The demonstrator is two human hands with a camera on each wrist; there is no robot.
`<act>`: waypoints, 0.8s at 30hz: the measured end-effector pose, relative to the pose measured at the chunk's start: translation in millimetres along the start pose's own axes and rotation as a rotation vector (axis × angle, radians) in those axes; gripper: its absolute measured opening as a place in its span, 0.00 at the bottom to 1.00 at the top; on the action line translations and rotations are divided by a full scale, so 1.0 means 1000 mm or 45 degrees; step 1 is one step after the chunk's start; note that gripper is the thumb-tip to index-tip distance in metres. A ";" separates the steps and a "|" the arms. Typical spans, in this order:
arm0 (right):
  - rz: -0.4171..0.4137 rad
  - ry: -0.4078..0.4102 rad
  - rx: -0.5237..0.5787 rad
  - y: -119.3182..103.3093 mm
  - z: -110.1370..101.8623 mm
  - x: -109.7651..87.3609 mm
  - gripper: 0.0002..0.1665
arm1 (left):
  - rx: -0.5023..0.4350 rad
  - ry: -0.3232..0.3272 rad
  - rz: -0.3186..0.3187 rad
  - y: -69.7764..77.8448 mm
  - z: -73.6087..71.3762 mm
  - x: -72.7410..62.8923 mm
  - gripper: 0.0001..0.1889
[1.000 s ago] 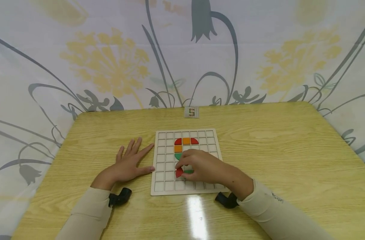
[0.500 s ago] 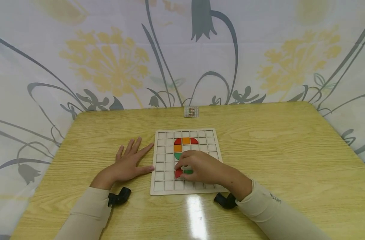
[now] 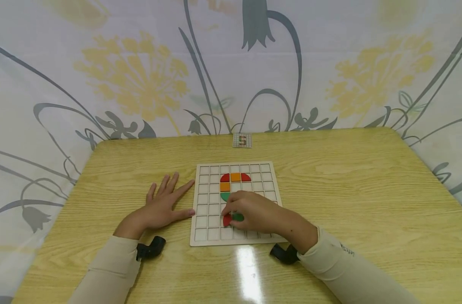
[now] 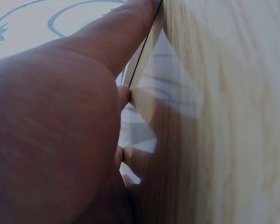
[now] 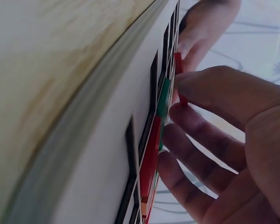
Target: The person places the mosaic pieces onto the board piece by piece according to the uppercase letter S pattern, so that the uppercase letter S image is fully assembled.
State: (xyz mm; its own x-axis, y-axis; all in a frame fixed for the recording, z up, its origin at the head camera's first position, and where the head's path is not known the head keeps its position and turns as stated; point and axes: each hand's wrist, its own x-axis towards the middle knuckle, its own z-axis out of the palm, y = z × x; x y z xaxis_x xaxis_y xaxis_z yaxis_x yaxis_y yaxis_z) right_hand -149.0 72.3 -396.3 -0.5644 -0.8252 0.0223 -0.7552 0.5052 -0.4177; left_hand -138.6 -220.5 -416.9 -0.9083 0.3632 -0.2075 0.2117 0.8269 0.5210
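My right hand [image 3: 255, 211] pinches a red rounded-corner tile [image 3: 226, 220] between thumb and fingertips, low over the grid board [image 3: 208, 234]. Seen from the right wrist, the red tile stands tilted on edge between the fingers. Directly right of it in the head view lies a green tile [image 3: 237, 217], partly under the hand. Further up the board, red tiles [image 3: 225, 177], orange square tiles [image 3: 235, 177] and another green tile [image 3: 225, 196] form a bent row. My left hand [image 3: 158, 213] rests on the table, fingers spread, thumb and index tips at the board's left edge.
A small card [image 3: 242, 140] printed with a coloured S-shaped grid pattern lies at the table's back edge. The wooden table [image 3: 349, 177] extends to both sides of the board. Behind it hangs a flower-patterned cloth [image 3: 231, 63].
The red tile has turned slightly in my right fingers, its straight side now toward the green tile, more of which shows. My left hand stays in place.
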 end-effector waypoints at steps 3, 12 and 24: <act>-0.031 0.006 -0.023 0.000 0.001 0.002 0.09 | -0.003 -0.002 -0.003 0.001 -0.001 -0.001 0.44; -0.013 -0.038 0.067 -0.005 -0.001 0.006 0.09 | -0.003 -0.013 0.002 0.000 -0.001 -0.001 0.44; -0.008 -0.059 0.138 -0.012 -0.001 0.012 0.10 | 0.011 -0.016 -0.010 0.000 -0.001 0.000 0.44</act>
State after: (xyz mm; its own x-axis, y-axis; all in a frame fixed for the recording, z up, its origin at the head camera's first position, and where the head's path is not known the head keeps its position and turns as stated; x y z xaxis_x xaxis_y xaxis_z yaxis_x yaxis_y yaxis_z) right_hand -147.6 56.8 -390.1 -0.5419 -0.8403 -0.0157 -0.7167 0.4718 -0.5135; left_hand -138.6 -220.8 -416.1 -0.9054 0.3618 -0.2220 0.2074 0.8334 0.5122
